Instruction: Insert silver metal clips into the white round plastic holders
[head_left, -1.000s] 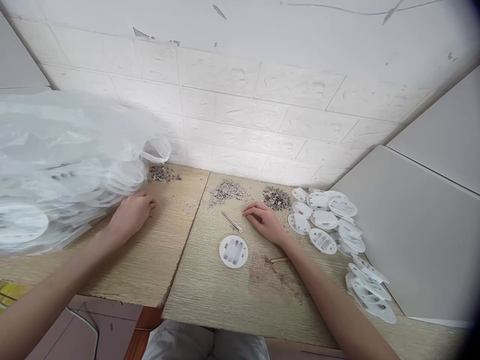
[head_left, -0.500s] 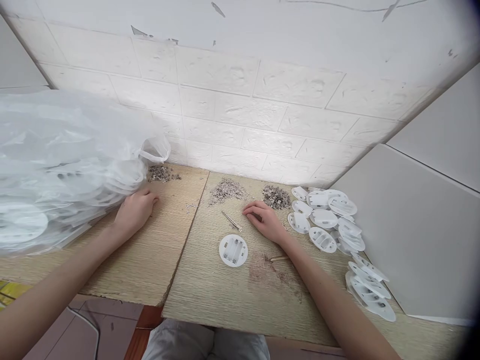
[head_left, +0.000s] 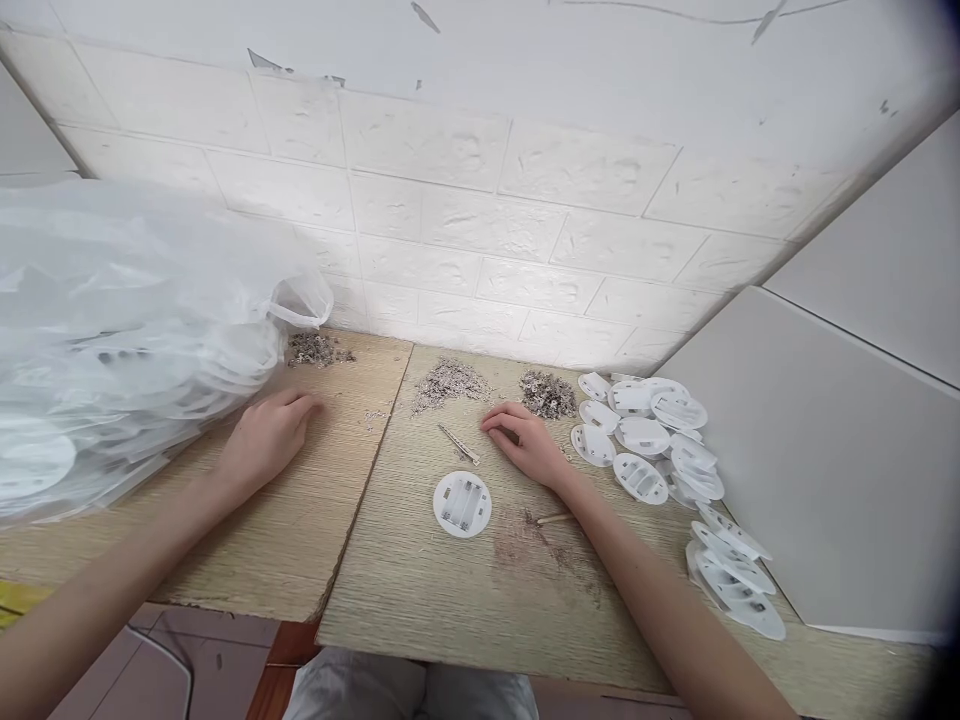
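Observation:
My left hand (head_left: 271, 437) is over the left board beside a clear plastic bag (head_left: 187, 270). Its fingers are curled together, and whatever they may hold is hidden. My right hand (head_left: 529, 445) rests on the right board with loosely bent fingers and a gap at the thumb; nothing shows in it. Close behind it lies a dark pile of small metal pieces (head_left: 549, 394). To its left are a lighter pile of small metal pieces (head_left: 452, 384) and a thin metal strip (head_left: 459, 444). A round white plastic battery holder (head_left: 462, 504) lies flat in front.
Several white battery holders (head_left: 642, 436) are heaped at the right, with a leaning stack (head_left: 731, 575) nearer me. Another metal pile (head_left: 315, 349) sits by the bag's mouth. A thin stick (head_left: 553, 518) lies beside my right forearm. A white brick-pattern wall (head_left: 442, 220) closes the back.
My left hand has drawn slightly back from the bag's edge toward me, its index finger now reaching further right. My right hand holds almost the same place. The view has shifted slightly.

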